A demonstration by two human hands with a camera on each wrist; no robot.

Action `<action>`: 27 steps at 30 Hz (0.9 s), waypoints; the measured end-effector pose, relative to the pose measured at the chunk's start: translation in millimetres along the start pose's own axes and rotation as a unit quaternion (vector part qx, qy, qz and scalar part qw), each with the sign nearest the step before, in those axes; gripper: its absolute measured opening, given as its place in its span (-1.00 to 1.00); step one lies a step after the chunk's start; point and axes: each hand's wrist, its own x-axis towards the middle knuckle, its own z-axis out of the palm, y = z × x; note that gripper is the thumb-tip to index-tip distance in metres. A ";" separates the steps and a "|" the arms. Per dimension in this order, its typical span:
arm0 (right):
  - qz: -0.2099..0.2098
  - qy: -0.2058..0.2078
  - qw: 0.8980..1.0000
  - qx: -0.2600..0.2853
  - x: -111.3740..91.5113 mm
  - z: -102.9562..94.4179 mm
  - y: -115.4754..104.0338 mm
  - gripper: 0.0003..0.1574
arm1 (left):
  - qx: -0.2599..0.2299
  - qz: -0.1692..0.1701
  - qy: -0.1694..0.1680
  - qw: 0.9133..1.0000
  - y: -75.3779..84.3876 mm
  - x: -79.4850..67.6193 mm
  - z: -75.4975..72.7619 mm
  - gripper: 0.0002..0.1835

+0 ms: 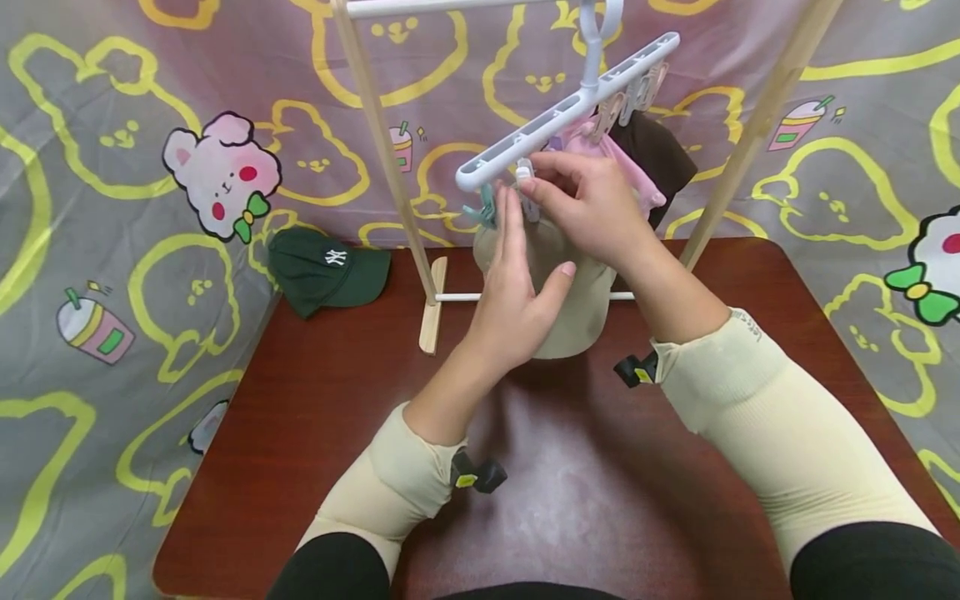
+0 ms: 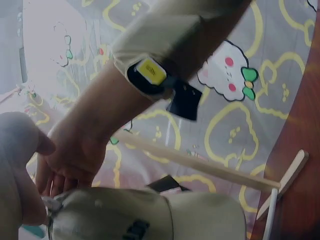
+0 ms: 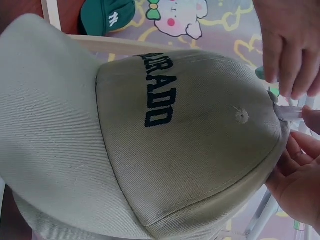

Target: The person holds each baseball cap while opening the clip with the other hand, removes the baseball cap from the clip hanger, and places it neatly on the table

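A beige baseball cap (image 3: 200,115) with dark lettering hangs by its crown under the end of a pale grey clip hanger (image 1: 555,117). My right hand (image 1: 600,200) pinches a whitish clothespin (image 1: 524,171) between thumb and index finger, at the top of the cap. In the right wrist view that clothespin (image 3: 290,113) meets the crown's edge. My left hand (image 1: 510,308) is held upright with its fingers straight and together, fingertips right beside the clothespin and in front of the cap. A teal clothespin (image 1: 486,208) hangs just left of those fingertips.
A pink cloth item (image 1: 611,158) and a dark brown one (image 1: 656,154) hang from clothespins farther along the hanger. The wooden rack (image 1: 375,125) stands on the reddish-brown table (image 1: 337,417). A dark green cap (image 1: 322,271) lies at the back left.
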 end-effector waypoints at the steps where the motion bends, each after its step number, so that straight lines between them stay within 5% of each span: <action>1: -0.001 0.002 1.000 0.001 -0.1 -0.3 0.1 -0.69 | -0.001 -0.009 0.005 1.000 1.4 3.0 0.7 -0.02; 7: -0.007 0.006 1.000 0.010 -0.9 -2.0 1.0 -0.68 | 0.028 -0.044 0.036 0.998 2.5 19.1 -1.3 -0.09; 11: -0.005 0.001 1.000 0.006 -1.0 -2.4 1.1 -0.68 | 0.105 -0.063 0.010 0.992 0.2 25.4 -5.5 -0.21; 17: 0.002 -0.011 1.000 0.015 0.1 -3.1 2.2 -0.68 | 0.226 -0.085 -0.044 0.969 1.8 29.6 -8.9 -0.33; 27: 0.028 -0.028 0.998 0.045 2.1 -5.7 1.9 -0.68 | 0.282 -0.058 -0.010 0.957 4.6 26.7 -9.9 -0.49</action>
